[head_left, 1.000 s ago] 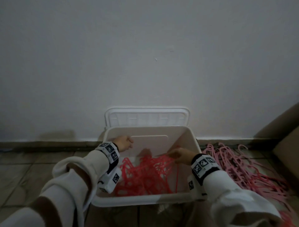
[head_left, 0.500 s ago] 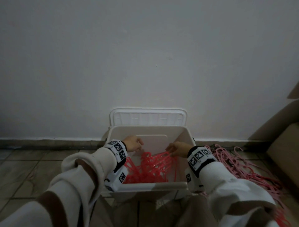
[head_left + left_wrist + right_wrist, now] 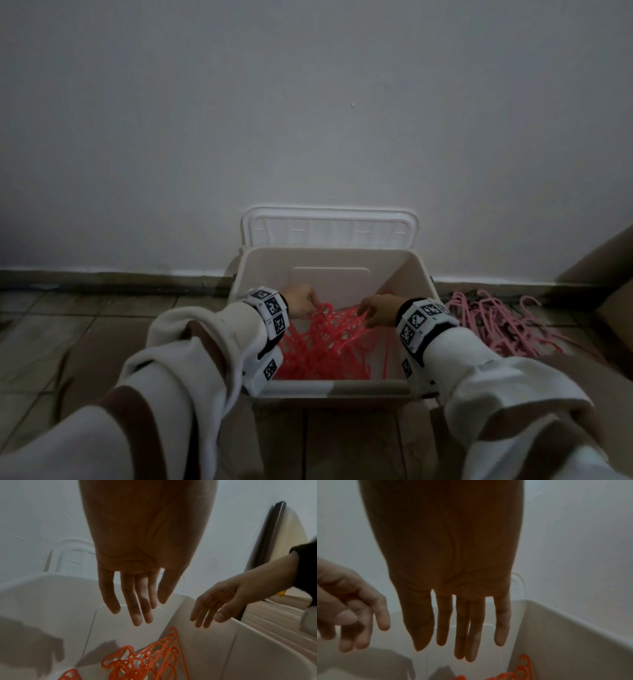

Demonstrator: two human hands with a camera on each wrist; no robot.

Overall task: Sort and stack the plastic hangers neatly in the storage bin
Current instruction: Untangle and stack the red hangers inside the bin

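The red hangers (image 3: 329, 339) lie tangled inside the white storage bin (image 3: 335, 385); above them the left hand (image 3: 137, 563) and right hand (image 3: 452, 574) hang with fingers straight, grasping nothing. Pink hangers (image 3: 496, 318) are heaped on the floor right of the bin, seemingly touching it; the lid (image 3: 329, 228) leans against the wall.

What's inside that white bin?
The white bin holds a tangled heap of red hangers. Both wrists and the heap cover much of the floor, so anything underneath is hidden.

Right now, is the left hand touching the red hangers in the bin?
Apart. The left wrist view shows the left hand with straight fingers hanging above the red hangers, bin wall visible between.
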